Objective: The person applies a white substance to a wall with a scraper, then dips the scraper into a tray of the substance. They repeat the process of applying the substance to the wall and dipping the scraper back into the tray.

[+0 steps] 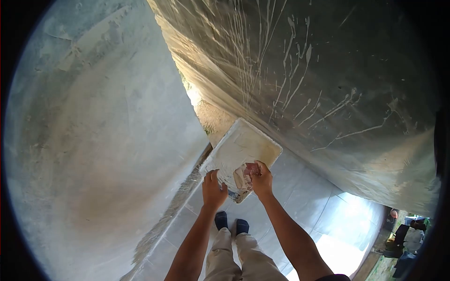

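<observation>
Below me, at the middle of the view, is a pale rectangular tray (248, 143) smeared with a whitish paste. My right hand (262, 180) is closed around a reddish, block-like thing (252, 168) at the tray's near right side. A pale, paste-coated piece (241, 178) lies right against that block; whether the two are joined I cannot make out. Over the near left edge of the tray is my left hand (214, 191), its thumb and fingers apart. Nothing shows between them. What bears the tray from below is hidden.
A large grey, smooth-coated wall (108, 126) rises on the left. Plastic sheeting (328, 84) with pale drips hangs on the right. My feet in dark socks (242, 226) stand on grey floor tiles (300, 182). Assorted objects (408, 239) sit at the far lower right.
</observation>
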